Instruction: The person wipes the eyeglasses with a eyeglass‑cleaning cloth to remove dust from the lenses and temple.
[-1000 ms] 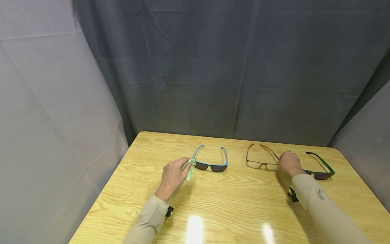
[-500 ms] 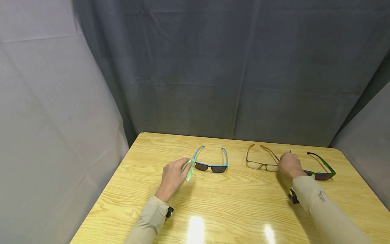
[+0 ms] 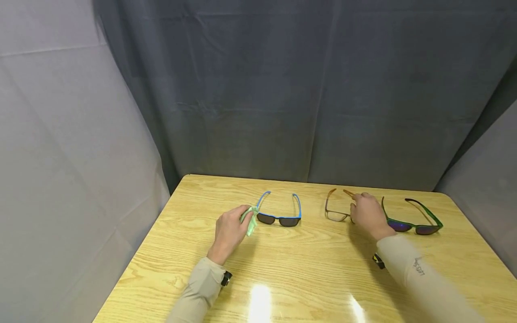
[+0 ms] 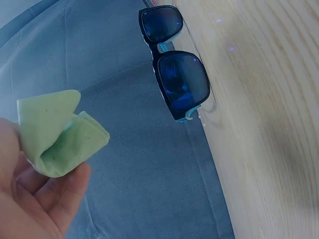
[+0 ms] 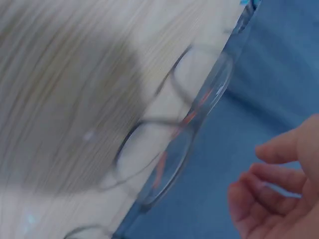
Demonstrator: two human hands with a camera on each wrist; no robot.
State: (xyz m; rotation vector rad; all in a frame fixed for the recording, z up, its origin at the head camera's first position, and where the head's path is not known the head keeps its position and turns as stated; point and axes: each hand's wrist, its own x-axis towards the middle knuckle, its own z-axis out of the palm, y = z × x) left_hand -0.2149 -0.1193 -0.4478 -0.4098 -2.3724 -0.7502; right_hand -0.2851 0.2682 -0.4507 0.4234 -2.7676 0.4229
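Note:
My left hand (image 3: pixel 230 229) pinches a folded pale green cloth (image 3: pixel 251 223), held above the table just left of blue-armed sunglasses (image 3: pixel 288 222). In the left wrist view the cloth (image 4: pixel 65 139) sticks up between thumb and fingers, apart from the dark lenses. My right hand (image 3: pixel 369 216) is over the right part of clear-lensed eyeglasses (image 3: pixel 336 216) with orange-brown temple tips, hiding their right lens. From the right wrist, its loosely bent fingers (image 5: pixel 279 149) hold nothing, and the blurred eyeglasses (image 5: pixel 194 127) lie apart from them. Green-framed sunglasses (image 3: pixel 427 230) rest to its right, arms unfolded.
All three pairs lie in a row on a wooden table (image 3: pixel 303 260), temples toward the back. Behind the far edge hangs a dark grey curtain (image 3: pixel 242 89). Pale cloth walls (image 3: pixel 72 157) stand at both sides.
My right hand has moved left, from the green sunglasses to over the eyeglasses. The green pair's left lens and arm now show. My left hand stays nearly still with the cloth.

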